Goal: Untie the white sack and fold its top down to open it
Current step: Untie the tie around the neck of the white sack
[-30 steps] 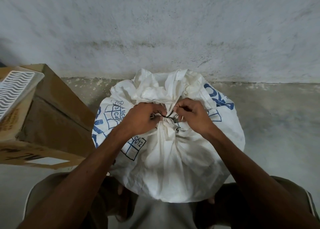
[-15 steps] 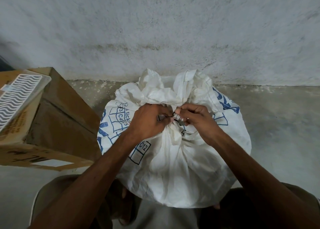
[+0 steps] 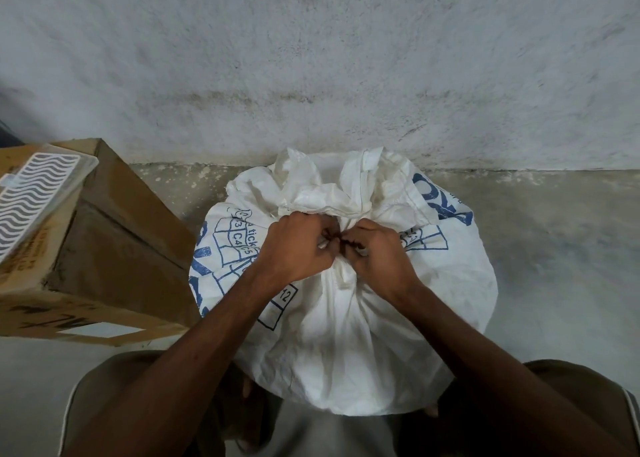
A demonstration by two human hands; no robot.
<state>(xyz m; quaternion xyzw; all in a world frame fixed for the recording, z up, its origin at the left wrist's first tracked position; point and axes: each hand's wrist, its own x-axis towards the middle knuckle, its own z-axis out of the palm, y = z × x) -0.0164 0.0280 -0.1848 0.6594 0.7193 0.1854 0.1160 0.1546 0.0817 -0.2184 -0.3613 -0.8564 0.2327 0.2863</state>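
Head camera, looking down: a full white sack (image 3: 346, 318) with blue print stands on a concrete floor (image 3: 554, 249) between the person's knees, its back against a rough grey wall (image 3: 311, 58); its neck is gathered into a tight bunch near the top, and loose fabric flares above that bunch toward the wall. Both hands meet at the neck; the left hand (image 3: 294, 249) is curled, fingertips pressed together on something small and dark at the gather, likely the tie (image 3: 341, 243); the right hand (image 3: 377, 254) is curled the same way, pinching from the other side, knuckles almost touching the left. The tie itself is mostly hidden by the fingers, so its kind and knot cannot be told. To the left of the sack, close beside it, sits a brown cardboard box (image 3: 114, 249); a pale panel with a wavy pattern (image 3: 31, 197) rests on top of the box.

Judging from this, the untying is under way and the folding has not begun; to do it well, one hand would steady the bunched neck while the other works the tie loose in small pulls; tugging hard risks tightening the knot or tipping the sack.
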